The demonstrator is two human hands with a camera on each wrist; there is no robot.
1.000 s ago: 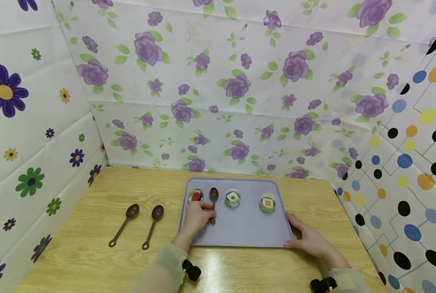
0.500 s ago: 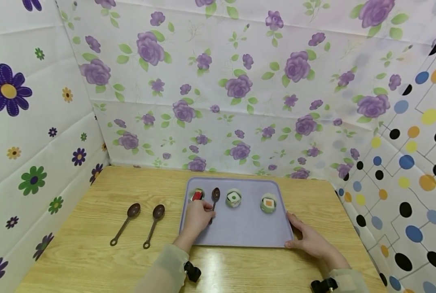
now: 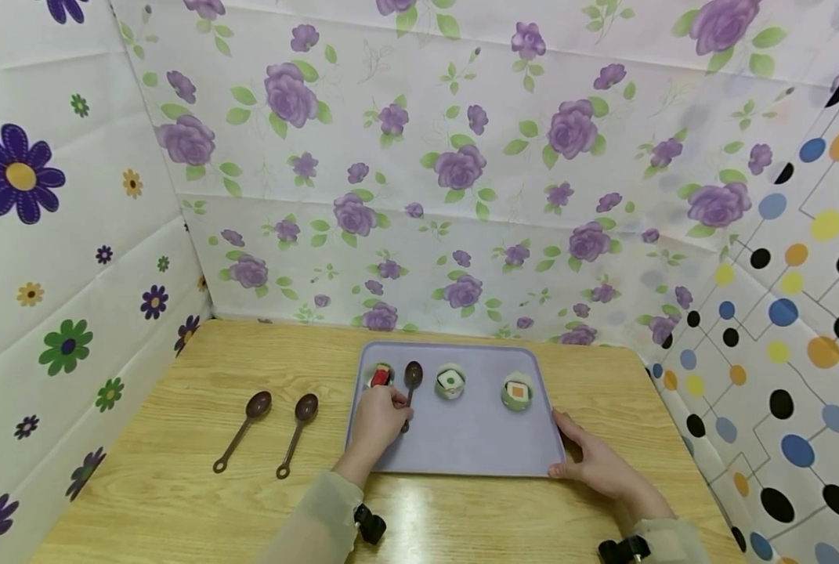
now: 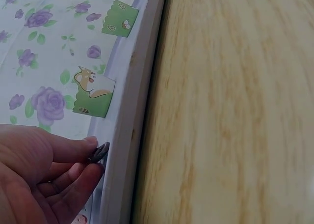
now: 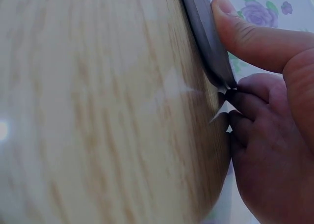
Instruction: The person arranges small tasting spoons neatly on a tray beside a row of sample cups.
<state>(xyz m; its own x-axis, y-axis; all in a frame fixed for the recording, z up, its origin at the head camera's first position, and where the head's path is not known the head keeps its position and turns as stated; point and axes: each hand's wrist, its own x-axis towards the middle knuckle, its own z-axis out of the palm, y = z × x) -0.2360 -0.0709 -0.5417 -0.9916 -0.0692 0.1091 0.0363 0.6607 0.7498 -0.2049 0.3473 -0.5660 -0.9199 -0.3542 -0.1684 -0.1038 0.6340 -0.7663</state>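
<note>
On the purple tray (image 3: 475, 446), the left hand (image 3: 377, 419) pinches the handle of a brown spoon (image 3: 413, 374) between thumb and fingers. In the left wrist view the left hand (image 4: 46, 172) holds the ring end of the spoon (image 4: 100, 152) beside the tray's wall (image 4: 125, 111). The spoon lies between a cup with a red piece (image 3: 381, 376), partly hidden by the hand, and a cup with a white and green piece (image 3: 450, 381). At the tray's right edge is the right hand (image 3: 598, 462), its thumb on the rim in the right wrist view (image 5: 274, 101).
Two more brown spoons (image 3: 258, 406) (image 3: 305, 409) lie on the wooden table (image 3: 179, 407), left of the tray. A cup with a white and orange piece (image 3: 517, 392) stands at the tray's right side. Patterned cloth walls surround the table's back and sides.
The spoon in the left hand has tilted slightly, its bowl moving a little right and then slightly back left. The right hand stays at the tray's edge.
</note>
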